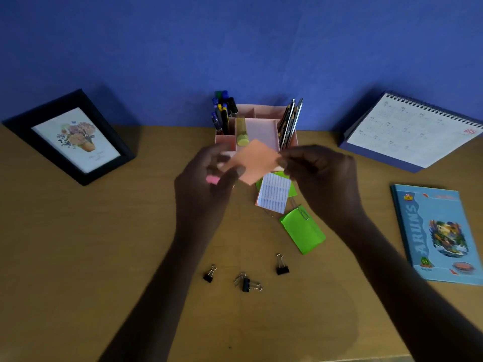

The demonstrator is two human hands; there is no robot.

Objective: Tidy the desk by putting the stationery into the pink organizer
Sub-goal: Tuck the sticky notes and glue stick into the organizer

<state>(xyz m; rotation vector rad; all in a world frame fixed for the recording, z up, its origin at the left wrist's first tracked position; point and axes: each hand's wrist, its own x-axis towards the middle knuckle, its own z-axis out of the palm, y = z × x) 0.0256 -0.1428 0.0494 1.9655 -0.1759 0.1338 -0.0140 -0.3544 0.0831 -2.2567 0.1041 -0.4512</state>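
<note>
An orange sticky-note pad [254, 160] hangs just in front of the pink organizer [261, 131]. My left hand [206, 184] pinches its left corner and my right hand [321, 176] pinches its right corner. The organizer holds pens [222, 113] at its left, a glue stick [241, 131] and pencils [290, 124] at its right. On the desk below lie a white lined pad [274, 194] over a green sheet, a green folded paper [303, 231] with a paper clip, and three black binder clips [245, 282]. Something pink [213, 180] shows beside my left hand.
A black picture frame [73, 137] stands at the back left. A desk calendar [413, 134] stands at the back right, and a blue notebook [439, 233] lies at the right edge. A blue wall rises behind the wooden desk [78, 257].
</note>
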